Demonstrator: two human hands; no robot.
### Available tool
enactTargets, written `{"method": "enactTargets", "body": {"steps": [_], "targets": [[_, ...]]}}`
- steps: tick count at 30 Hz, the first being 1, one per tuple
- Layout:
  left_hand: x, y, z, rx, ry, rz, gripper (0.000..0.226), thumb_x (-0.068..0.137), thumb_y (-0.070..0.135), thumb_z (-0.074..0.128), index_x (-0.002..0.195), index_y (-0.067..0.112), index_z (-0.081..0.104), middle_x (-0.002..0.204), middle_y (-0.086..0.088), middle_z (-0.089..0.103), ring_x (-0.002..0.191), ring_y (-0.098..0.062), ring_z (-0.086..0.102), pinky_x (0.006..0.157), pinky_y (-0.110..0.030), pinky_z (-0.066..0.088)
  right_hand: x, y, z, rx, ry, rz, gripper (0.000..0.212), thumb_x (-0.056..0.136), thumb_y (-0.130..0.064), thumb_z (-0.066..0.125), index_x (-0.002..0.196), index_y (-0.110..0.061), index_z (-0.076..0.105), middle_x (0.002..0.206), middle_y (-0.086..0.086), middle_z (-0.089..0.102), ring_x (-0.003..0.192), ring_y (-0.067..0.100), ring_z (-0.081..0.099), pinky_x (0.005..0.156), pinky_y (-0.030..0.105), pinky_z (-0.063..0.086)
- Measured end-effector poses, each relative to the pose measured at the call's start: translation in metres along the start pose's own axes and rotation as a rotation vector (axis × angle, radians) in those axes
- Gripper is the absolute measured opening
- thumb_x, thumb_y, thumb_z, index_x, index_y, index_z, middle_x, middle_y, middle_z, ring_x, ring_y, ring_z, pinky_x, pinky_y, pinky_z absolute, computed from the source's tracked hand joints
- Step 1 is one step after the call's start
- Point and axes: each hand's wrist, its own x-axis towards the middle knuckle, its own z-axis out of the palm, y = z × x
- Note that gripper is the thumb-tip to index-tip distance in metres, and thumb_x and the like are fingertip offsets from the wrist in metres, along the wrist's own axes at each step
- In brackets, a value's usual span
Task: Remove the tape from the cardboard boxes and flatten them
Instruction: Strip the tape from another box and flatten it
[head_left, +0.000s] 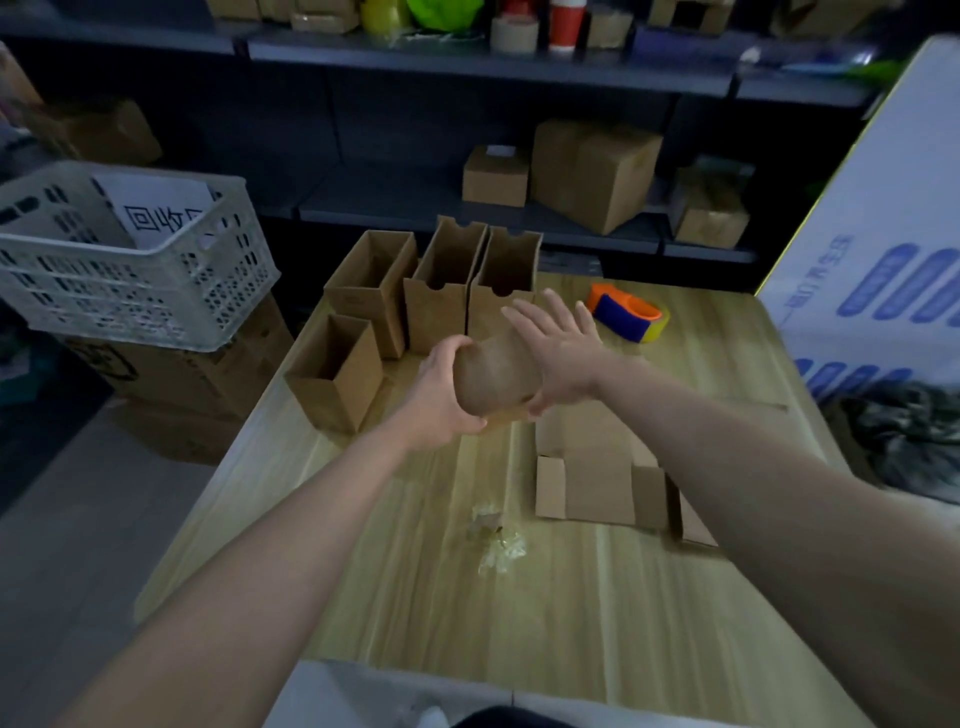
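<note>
A small cardboard box (496, 374), blurred, is held above the middle of the wooden table (395, 571). My left hand (441, 389) grips its left side with curled fingers. My right hand (558, 348) lies against its right side with fingers straight and spread, thumb under the box. Several open upright boxes (452, 280) stand at the table's far edge, one more (335, 371) to the left. A flattened box (602, 478) lies under my right forearm. Crumpled clear tape (496, 545) lies on the table nearer me.
An orange and blue tape dispenser (626, 312) sits at the table's far right. A white plastic crate (124, 254) stands on cartons to the left. Dark shelves with boxes (592, 171) run behind. A large white carton (883, 249) stands at the right.
</note>
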Motion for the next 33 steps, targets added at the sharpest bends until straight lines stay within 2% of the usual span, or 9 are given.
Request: {"method": "enactTargets", "body": {"steps": [3, 5, 7, 9, 12, 16, 21, 27, 33], "targets": [[-0.001, 0.012, 0.004, -0.016, -0.033, 0.036, 0.09, 0.066, 0.014, 0.082, 0.135, 0.026, 0.026, 0.136, 0.002, 0.031, 0.119, -0.013, 0.036, 0.094, -0.026, 0.038, -0.01, 0.011, -0.004, -0.099, 0.023, -0.002, 0.113, 0.067, -0.046, 0.08, 0.152, -0.022, 0.01, 0.158, 0.004, 0.014, 0.147, 0.03, -0.004, 0.117, 0.057, -0.003], [-0.001, 0.019, 0.008, -0.032, -0.054, 0.037, 0.083, 0.067, 0.017, 0.082, 0.132, 0.025, 0.032, 0.136, 0.004, 0.031, 0.121, -0.012, 0.035, 0.099, -0.029, 0.039, -0.013, 0.018, -0.003, -0.112, 0.067, -0.011, 0.105, 0.065, -0.047, 0.081, 0.148, -0.022, 0.022, 0.151, 0.004, 0.028, 0.144, 0.029, 0.011, 0.118, 0.055, 0.002], [-0.001, 0.023, 0.013, -0.018, -0.045, 0.034, 0.066, 0.072, 0.024, 0.079, 0.127, 0.023, 0.043, 0.138, 0.007, 0.025, 0.126, -0.01, 0.029, 0.107, -0.032, 0.032, -0.017, 0.024, 0.0, -0.094, 0.087, 0.001, 0.103, 0.064, -0.046, 0.081, 0.146, -0.021, 0.025, 0.148, 0.004, 0.032, 0.141, 0.027, 0.018, 0.118, 0.052, 0.006], [-0.001, 0.026, 0.018, 0.028, 0.04, 0.04, 0.042, 0.081, 0.024, 0.072, 0.119, 0.018, 0.053, 0.135, 0.006, 0.026, 0.127, -0.01, 0.027, 0.108, -0.03, 0.029, -0.02, 0.028, 0.004, -0.053, 0.093, 0.01, 0.103, 0.064, -0.044, 0.081, 0.146, -0.02, 0.025, 0.147, 0.004, 0.032, 0.139, 0.026, 0.02, 0.119, 0.05, 0.009], [0.0, 0.028, 0.026, 0.12, 0.2, 0.039, 0.022, 0.09, 0.016, 0.061, 0.111, 0.013, 0.057, 0.123, 0.001, 0.043, 0.119, -0.014, 0.041, 0.098, -0.023, 0.035, -0.024, 0.029, 0.006, -0.011, 0.094, 0.01, 0.102, 0.064, -0.042, 0.082, 0.146, -0.019, 0.025, 0.145, 0.004, 0.031, 0.138, 0.026, 0.022, 0.118, 0.048, 0.013], [0.002, 0.03, 0.034, 0.182, 0.231, 0.014, 0.03, 0.091, 0.016, 0.059, 0.121, 0.013, 0.054, 0.12, -0.001, 0.052, 0.114, -0.015, 0.047, 0.096, -0.026, 0.039, -0.03, 0.028, 0.004, 0.003, 0.086, 0.014, 0.101, 0.065, -0.041, 0.081, 0.146, -0.017, 0.026, 0.145, 0.005, 0.031, 0.137, 0.026, 0.024, 0.117, 0.046, 0.017], [0.004, 0.034, 0.037, 0.181, 0.182, -0.011, 0.021, 0.091, 0.017, 0.058, 0.112, 0.014, 0.058, 0.105, 0.001, 0.052, 0.097, -0.011, 0.048, 0.085, -0.024, 0.041, -0.037, 0.026, 0.002, 0.01, 0.071, 0.011, 0.1, 0.065, -0.037, 0.082, 0.145, -0.014, 0.027, 0.144, 0.007, 0.031, 0.135, 0.026, 0.026, 0.114, 0.043, 0.026], [0.007, 0.031, 0.039, 0.11, 0.247, -0.001, 0.015, 0.092, 0.014, 0.056, 0.107, 0.013, 0.059, 0.109, 0.002, 0.05, 0.101, -0.013, 0.049, 0.089, -0.029, 0.046, -0.041, 0.027, -0.001, 0.043, 0.089, 0.019, 0.098, 0.064, -0.037, 0.082, 0.143, -0.015, 0.029, 0.14, 0.006, 0.034, 0.131, 0.025, 0.03, 0.11, 0.041, 0.031], [0.005, 0.028, 0.041, 0.085, 0.208, -0.055, 0.018, 0.093, 0.012, 0.054, 0.11, 0.012, 0.058, 0.106, 0.001, 0.055, 0.095, -0.014, 0.053, 0.083, -0.029, 0.047, -0.044, 0.028, -0.001, 0.03, 0.095, 0.017, 0.1, 0.064, -0.036, 0.083, 0.144, -0.014, 0.029, 0.141, 0.006, 0.034, 0.132, 0.025, 0.03, 0.11, 0.041, 0.031]]}}
